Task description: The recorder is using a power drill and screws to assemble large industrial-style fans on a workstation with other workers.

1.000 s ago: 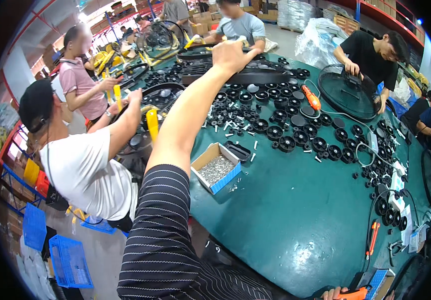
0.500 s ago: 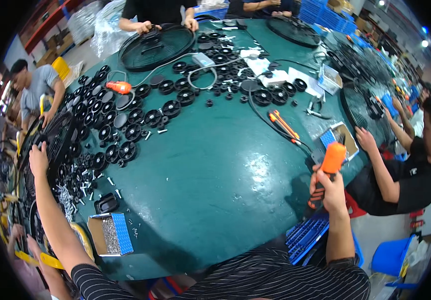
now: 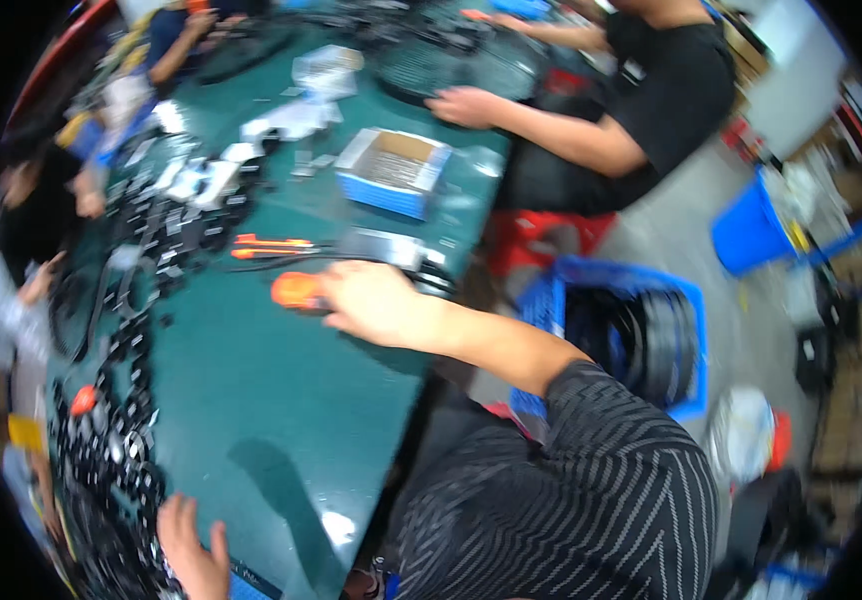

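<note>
My right hand [image 3: 376,300] is closed around an orange-and-black power screwdriver [image 3: 298,291], low over the green table [image 3: 281,390]. The tool's orange end sticks out to the left of my fingers; the rest is mostly hidden under my hand. My left hand [image 3: 194,550] hangs at the lower left with its fingers apart and nothing in them. It is beside the black parts at the table's left, with a blue box [image 3: 253,580] partly showing next to it. Motion blurs the picture somewhat.
Beyond my right hand lie an orange-handled tool [image 3: 273,246] and a blue-and-white box of small metal pieces [image 3: 394,172]. A blue crate [image 3: 686,300] holding black round parts stands right of the table. A co-worker in black [image 3: 641,110] sits by a fan guard [image 3: 461,68].
My view has swung to the right, bringing the crate in. My left hand has left the black fan guard and is spread. The power screwdriver stays in my right hand, now held lower.
</note>
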The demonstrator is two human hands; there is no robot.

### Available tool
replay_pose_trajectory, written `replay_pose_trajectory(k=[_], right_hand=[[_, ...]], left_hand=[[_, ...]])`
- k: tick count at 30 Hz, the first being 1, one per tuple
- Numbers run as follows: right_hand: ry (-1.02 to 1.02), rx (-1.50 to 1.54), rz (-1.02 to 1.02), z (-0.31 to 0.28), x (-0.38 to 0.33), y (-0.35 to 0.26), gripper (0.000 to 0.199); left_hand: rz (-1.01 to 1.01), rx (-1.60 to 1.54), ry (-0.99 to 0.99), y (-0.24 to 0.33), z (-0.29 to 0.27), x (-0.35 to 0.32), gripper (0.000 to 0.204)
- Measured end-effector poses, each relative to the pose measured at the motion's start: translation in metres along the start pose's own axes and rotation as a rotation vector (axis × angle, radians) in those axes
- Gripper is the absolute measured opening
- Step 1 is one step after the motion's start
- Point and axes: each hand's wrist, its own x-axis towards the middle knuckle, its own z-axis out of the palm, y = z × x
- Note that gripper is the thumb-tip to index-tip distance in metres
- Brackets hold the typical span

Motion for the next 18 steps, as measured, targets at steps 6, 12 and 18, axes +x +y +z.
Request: replay_pose_trajectory(k=[6, 12, 18], right_hand=[[0.643, 0.341, -0.018, -0.010, -0.138, 0.018, 0.027], [0.514, -0.245, 1.069, 0.012, -0.356, 0.158, 0.042], [0.332, 0.017, 2.156, 0.020, -0.594, 0.227, 0.050]], left_hand=[[0.133, -0.225, -0.085, 0.112, 0.050, 0.026, 0.042], [0.164, -0.265, 0.092, 0.148, 0.097, 0.030, 0.038], [0.075, -0.329, 0.258, 0.170, 0.124, 0.030, 0.037]])
